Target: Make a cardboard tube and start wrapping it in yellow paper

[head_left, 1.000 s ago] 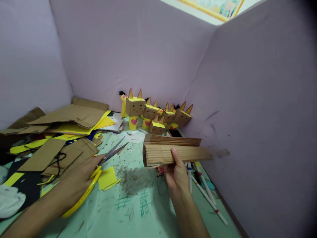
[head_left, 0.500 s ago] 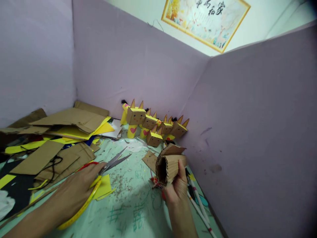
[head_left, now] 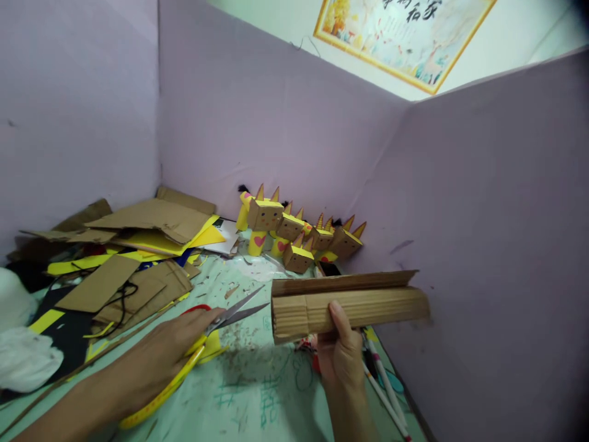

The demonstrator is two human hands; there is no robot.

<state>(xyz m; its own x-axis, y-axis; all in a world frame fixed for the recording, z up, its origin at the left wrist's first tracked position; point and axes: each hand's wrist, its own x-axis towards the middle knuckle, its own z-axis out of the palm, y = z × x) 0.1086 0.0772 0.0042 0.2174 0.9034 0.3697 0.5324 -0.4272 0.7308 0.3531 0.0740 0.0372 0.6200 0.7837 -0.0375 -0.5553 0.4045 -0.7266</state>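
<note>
Head view: the right hand [head_left: 343, 362] grips the rolled brown corrugated cardboard [head_left: 350, 306] at one end only, so it could sag toward the open blades of the yellow-handled steel scissors [head_left: 207, 344] at nine o'clock, which the left hand [head_left: 161, 356] clasps.

A rolled sheet of brown corrugated cardboard [head_left: 350, 304] is lying crosswise in the air above the worktop, its ribbed side facing outward and a loose flat flap standing along its top edge. A pair of steel scissors with yellow and red handles [head_left: 216, 334] is resting low over the worktop, its blades slightly parted and pointing toward the roll's left end.
</note>
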